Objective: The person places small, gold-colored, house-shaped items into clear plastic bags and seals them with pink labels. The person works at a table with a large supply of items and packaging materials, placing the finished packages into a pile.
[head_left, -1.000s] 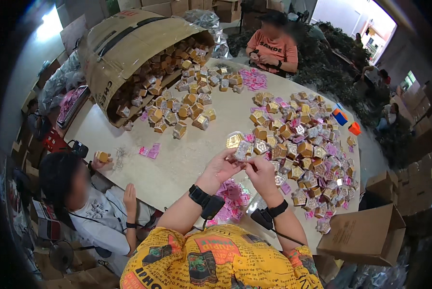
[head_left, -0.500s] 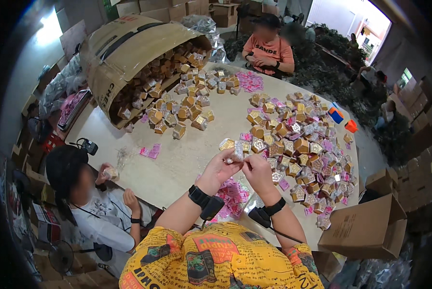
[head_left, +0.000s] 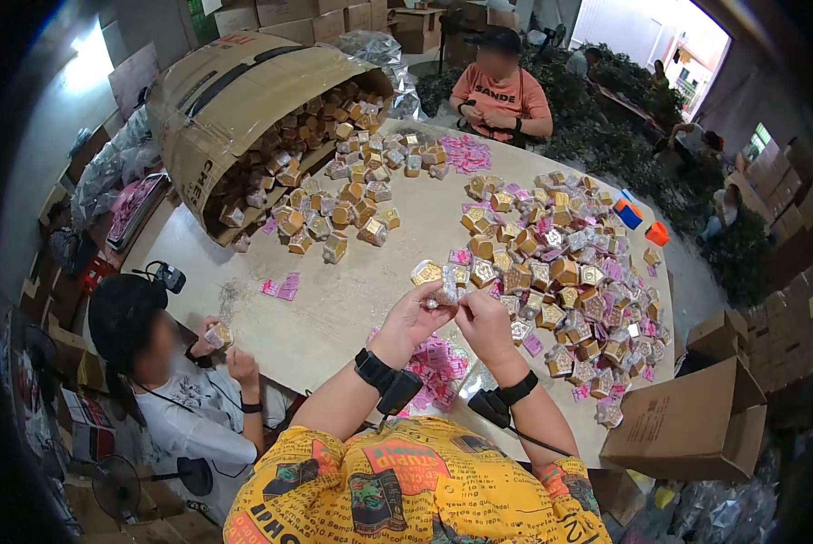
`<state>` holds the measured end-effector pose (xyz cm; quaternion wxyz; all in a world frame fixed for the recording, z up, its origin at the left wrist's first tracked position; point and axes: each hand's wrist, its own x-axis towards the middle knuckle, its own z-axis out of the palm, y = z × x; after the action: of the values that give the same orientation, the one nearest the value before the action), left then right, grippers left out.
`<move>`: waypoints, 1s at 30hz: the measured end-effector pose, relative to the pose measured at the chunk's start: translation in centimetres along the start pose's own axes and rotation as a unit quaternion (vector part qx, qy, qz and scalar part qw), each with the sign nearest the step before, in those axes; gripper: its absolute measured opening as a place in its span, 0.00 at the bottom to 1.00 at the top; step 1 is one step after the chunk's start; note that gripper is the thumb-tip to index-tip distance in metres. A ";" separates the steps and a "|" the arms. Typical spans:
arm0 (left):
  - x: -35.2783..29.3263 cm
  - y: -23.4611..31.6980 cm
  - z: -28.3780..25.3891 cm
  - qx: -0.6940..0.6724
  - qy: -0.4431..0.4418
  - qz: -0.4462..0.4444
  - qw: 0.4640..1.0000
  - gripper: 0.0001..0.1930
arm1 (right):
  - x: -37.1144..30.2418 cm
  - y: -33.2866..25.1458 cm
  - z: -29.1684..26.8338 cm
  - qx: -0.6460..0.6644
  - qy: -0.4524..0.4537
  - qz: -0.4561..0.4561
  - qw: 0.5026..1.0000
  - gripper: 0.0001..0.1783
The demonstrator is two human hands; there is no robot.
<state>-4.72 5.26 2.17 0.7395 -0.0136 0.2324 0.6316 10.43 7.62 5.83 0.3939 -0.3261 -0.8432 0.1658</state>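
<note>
Over the near middle of the table, both my hands meet at a small clear-wrapped gold box (head_left: 448, 285). My left hand (head_left: 413, 319) has its fingers closed around the crinkled clear wrapping. Pinched fingers of my right hand (head_left: 484, 325) press at the right side of the same wrapping; exactly what they grip is hidden. Just beyond my left fingertips shows a gold five-sided box (head_left: 425, 271); I cannot tell whether it touches the held one. Below my wrists lies a heap of pink printed slips (head_left: 435, 370).
A large pile of gold boxes (head_left: 565, 272) mixed with pink slips covers the table's right side. More spill from a tipped carton (head_left: 243, 100) at far left. An orange-and-blue tape dispenser (head_left: 628, 214) sits at the right edge. Co-workers sit left (head_left: 180, 381) and across (head_left: 502, 95).
My hands stay almost in place, still at the wrapped box. The co-worker at left has raised a hand and turned the box it holds.
</note>
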 end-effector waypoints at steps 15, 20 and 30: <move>1.0 -0.4 -1.0 0.078 0.017 0.011 0.997 0.12 | 0.2 0.4 0.3 -0.026 -0.012 -0.003 1.000 0.04; 1.4 -0.6 -1.7 0.106 0.021 0.020 0.994 0.11 | 0.1 0.7 0.2 -0.009 -0.028 0.004 1.000 0.06; 0.3 -0.9 -0.4 0.060 0.048 -0.072 0.994 0.15 | -1.8 3.8 0.2 0.359 -0.110 0.274 0.885 0.06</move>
<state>-4.02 5.24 1.51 0.7705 -0.0161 0.3033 0.5604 12.75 9.21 2.65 0.3281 -0.3597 -0.6409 0.5934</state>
